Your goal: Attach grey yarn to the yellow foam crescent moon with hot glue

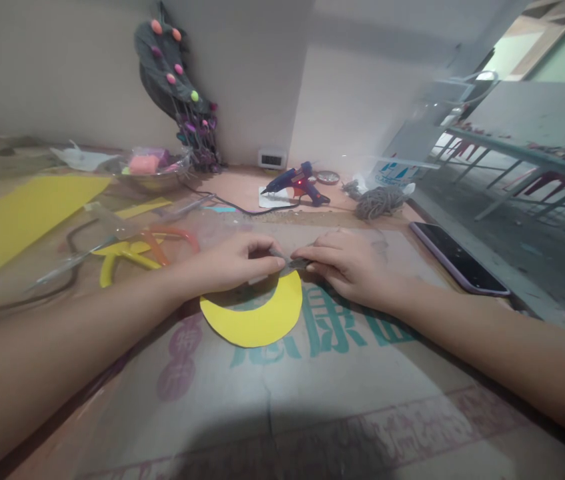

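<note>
Flat yellow paper-like crescent (257,327), centre of frame, just below your hands.
Your left hand (237,261) and right hand (345,263) both look pinched narrow on a soft grey yarn-like strand (298,264) by the crescent's upper-right tip (can't tell if either touches the crescent too). Crescent: likely light, bendy, easily creased; hold it by the broad lower curve. Strand: probably limp, so pinch close.

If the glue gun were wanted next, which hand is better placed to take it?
Probably the right hand: the glue gun has its handle on that side, while its nozzle is nearer the left hand. Both pinch grey material, so the right would first need freeing.
</note>
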The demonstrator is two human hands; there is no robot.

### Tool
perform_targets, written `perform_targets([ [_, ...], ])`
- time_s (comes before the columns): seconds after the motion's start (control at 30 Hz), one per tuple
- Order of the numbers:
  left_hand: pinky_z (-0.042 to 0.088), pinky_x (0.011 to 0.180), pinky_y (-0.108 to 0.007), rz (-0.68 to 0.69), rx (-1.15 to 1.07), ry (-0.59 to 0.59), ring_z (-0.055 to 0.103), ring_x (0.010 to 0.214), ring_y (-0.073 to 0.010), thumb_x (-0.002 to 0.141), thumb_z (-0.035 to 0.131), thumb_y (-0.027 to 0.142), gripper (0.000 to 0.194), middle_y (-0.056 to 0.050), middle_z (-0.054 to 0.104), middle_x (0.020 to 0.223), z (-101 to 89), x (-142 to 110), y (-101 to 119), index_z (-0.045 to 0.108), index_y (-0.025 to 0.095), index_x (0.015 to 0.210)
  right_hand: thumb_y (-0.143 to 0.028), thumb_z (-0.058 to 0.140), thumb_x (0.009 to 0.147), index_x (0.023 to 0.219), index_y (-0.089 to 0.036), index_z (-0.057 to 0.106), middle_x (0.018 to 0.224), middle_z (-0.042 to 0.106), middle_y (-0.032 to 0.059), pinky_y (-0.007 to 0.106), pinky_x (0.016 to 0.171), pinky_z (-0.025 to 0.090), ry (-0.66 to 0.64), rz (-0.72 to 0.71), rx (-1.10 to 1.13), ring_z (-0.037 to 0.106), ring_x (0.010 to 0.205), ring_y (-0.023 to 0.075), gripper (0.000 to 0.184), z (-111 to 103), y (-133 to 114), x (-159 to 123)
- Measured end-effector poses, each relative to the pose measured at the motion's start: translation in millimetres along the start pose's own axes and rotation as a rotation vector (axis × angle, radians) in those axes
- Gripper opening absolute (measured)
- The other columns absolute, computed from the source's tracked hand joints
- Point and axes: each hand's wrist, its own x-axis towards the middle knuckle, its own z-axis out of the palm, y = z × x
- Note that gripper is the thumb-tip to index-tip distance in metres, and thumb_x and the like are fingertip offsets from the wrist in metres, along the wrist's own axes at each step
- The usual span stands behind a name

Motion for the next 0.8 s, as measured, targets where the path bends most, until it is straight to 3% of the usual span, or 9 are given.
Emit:
perform_targets([
  [0.37,0.040,0.062,-0.024,0.001,0.041,0.004,0.056,0.068,-0.0141,0.085,0.050,0.037,0.025,0.001,0.063,0.072,0.0,0.2,-0.6,0.065,0.018,0.089,-0.024,0.047,0.095,0.117,-0.015,0.063,0.083,0.063,0.0069,0.030,0.069,0.036,-0.037,0.002,0.029,0.056,0.079,0.0189,0.029,-0.8,0.1,1.9],
  [0.8,0.039,0.058,-0.022,0.011,0.006,-0.004,0.054,0.064,-0.0129,0.085,0.051,0.036,0.023,0.002,0.059,0.067,0.7,0.0,-0.3,0.063,0.017,0.087,-0.024,0.048,0.095,0.116,-0.017,0.063,0.082,0.064,0.0061,0.029,0.067,0.036,-0.023,-0.002,0.018,0.056,0.078,0.0180,0.027,0.3,0.1,0.8],
])
